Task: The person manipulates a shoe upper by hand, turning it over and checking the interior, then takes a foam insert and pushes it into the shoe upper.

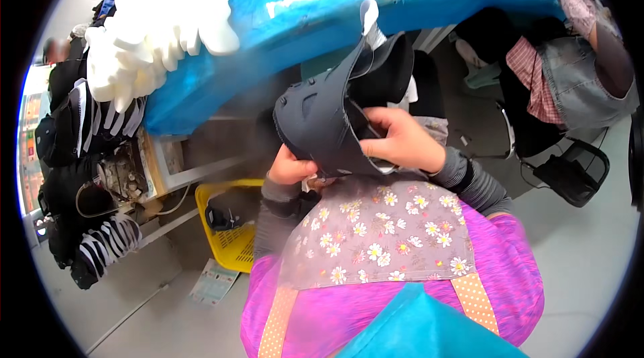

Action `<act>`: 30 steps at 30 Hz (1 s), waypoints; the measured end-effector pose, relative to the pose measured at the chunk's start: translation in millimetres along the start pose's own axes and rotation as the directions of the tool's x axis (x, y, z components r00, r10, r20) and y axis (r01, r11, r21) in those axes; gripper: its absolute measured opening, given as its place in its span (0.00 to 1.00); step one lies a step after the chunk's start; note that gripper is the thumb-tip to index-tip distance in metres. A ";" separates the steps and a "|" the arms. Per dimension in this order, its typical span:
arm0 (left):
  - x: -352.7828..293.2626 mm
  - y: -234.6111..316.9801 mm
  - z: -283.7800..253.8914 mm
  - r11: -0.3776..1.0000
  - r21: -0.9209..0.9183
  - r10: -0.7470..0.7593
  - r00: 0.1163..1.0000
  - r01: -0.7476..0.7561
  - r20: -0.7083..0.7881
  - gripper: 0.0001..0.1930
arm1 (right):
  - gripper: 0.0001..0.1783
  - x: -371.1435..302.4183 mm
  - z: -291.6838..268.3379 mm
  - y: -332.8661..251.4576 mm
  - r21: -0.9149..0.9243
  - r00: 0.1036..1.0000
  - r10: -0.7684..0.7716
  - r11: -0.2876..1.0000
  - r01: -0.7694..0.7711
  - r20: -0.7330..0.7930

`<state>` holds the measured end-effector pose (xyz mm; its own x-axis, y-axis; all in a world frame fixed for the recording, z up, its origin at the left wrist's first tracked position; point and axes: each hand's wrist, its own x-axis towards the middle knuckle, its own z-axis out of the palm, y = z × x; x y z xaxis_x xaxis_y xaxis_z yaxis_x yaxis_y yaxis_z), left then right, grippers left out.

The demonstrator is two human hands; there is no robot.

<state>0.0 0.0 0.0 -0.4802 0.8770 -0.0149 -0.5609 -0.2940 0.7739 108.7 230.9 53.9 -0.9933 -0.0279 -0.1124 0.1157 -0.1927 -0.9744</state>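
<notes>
A dark grey, curved fabric piece [312,116] with a raised triangular patch, small loops and a black inner side is held in front of my apron. From its top sticks up a white strap end [369,17]. My left hand [292,167] is closed on its lower left edge, thumb on the outer face. My right hand [406,143] grips the right side, fingers reaching into the opening and partly hidden there. The exact kind of article cannot be made out.
A blue-covered table [288,29] stretches ahead, with a pile of white foam pieces [168,29] at its left. Black articles with white straps [84,123] hang at far left. Below left stands a yellow basket [218,237] holding a dark piece. Another person [583,76] sits at the right.
</notes>
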 end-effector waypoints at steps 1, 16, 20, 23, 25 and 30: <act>1.1 -0.5 0.1 0.999 -0.035 -0.026 1.000 0.025 -0.008 0.45 | 0.19 -0.2 -3.7 -12.3 -0.013 0.998 0.058 0.998 -0.058 0.000; -4.3 92.5 30.9 0.382 0.881 0.070 0.942 0.279 -0.328 0.16 | 0.11 3.9 1.7 -1.4 -0.690 0.957 -0.232 0.665 0.285 0.172; 44.0 102.5 87.4 0.046 0.919 0.174 0.909 -0.392 0.379 0.10 | 0.13 6.9 11.1 6.3 -0.675 0.949 -0.286 0.674 0.299 0.135; 55.6 85.8 97.6 -0.158 0.947 -0.099 0.959 -0.279 0.266 0.12 | 0.15 4.3 7.5 2.6 -0.651 0.984 -0.179 0.744 0.153 0.026; 56.9 81.7 96.4 -0.348 0.923 -0.203 0.975 -0.162 0.095 0.13 | 0.14 1.9 0.4 4.2 -0.643 0.993 -0.115 0.761 0.085 -0.006; 54.7 65.6 86.1 -0.296 0.951 -0.251 0.968 -0.091 0.015 0.07 | 0.10 -1.0 -11.1 18.1 -0.657 0.993 -0.105 0.746 0.112 0.050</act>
<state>-5.0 61.4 104.4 -0.3139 0.9283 -0.1995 0.8508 0.3683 0.3747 111.7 238.4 34.2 -0.9984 -0.0564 0.0007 -0.0287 0.4974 -0.8671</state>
